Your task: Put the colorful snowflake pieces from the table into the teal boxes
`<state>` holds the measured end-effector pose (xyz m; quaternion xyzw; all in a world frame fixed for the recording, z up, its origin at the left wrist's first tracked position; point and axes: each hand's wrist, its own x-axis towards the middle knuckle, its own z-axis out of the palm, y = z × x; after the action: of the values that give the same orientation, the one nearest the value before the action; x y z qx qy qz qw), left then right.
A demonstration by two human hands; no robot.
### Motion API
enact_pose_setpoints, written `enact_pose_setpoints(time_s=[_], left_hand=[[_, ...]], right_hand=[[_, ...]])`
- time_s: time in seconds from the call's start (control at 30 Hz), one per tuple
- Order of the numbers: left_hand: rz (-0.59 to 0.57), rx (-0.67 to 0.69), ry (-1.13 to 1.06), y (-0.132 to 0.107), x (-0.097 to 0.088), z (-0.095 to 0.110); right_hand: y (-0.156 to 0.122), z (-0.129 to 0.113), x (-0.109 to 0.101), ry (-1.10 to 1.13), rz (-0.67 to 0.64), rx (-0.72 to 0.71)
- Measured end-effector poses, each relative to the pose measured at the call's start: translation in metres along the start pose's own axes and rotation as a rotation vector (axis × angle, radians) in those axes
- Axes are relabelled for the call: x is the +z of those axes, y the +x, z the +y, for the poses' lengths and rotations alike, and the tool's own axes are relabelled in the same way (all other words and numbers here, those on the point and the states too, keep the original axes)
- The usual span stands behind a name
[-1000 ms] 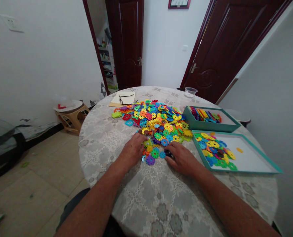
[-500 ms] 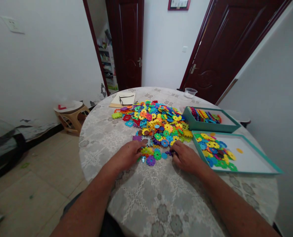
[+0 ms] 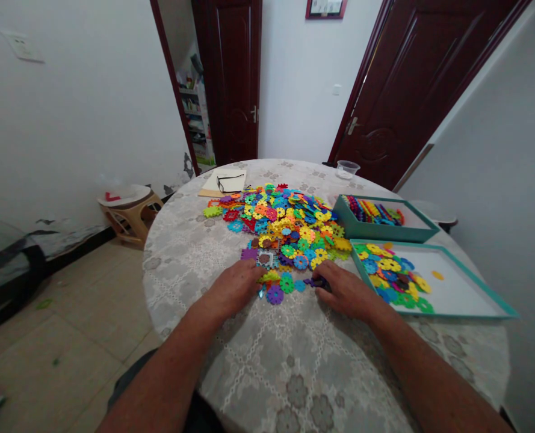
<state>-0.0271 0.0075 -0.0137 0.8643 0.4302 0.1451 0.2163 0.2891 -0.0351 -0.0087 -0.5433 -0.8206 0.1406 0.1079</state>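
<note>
The right hand's (image 3: 346,290) fingers (image 3: 329,275) pinch a small purple piece (image 3: 316,281) flat against the tabletop (image 3: 294,361). The left hand's (image 3: 235,285) fingers (image 3: 254,274) curl onto the near edge of the pile of coloured gear discs (image 3: 289,225); whether they grip anything cannot be told. A loose purple disc (image 3: 275,294) lies between the hands.

The round tabletop wears a grey lace-patterned cloth. To the right lie a shallow teal tray (image 3: 470,297) holding more discs and, behind it, a teal box (image 3: 361,227) of coloured sticks. Farther back are glasses (image 3: 230,180) on a notebook (image 3: 213,185) and a clear cup (image 3: 348,168). A stool (image 3: 129,210) stands by the white wall, near dark red doors (image 3: 235,78).
</note>
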Motion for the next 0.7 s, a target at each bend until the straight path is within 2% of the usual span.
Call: enact_pose_setpoints(time_s=[0.2, 0.43, 0.57, 0.7], left_hand=[[-0.017, 0.063, 0.205, 0.004, 0.003, 0.011], [-0.017, 0.148, 0.366, 0.008, 0.014, 0.007], [0.025, 0.109, 0.269, 0.008, 0.017, 0.008], [0.127, 0.104, -0.025, 0.005, 0.005, 0.015]], right_hand=[[0.0, 0.003, 0.002, -0.005, -0.002, -0.019], [0.001, 0.002, 0.004, -0.058, 0.006, -0.024], [0.002, -0.002, 0.004, -0.106, 0.042, -0.012], [0.007, -0.001, 0.005, -0.133, 0.068, 0.018]])
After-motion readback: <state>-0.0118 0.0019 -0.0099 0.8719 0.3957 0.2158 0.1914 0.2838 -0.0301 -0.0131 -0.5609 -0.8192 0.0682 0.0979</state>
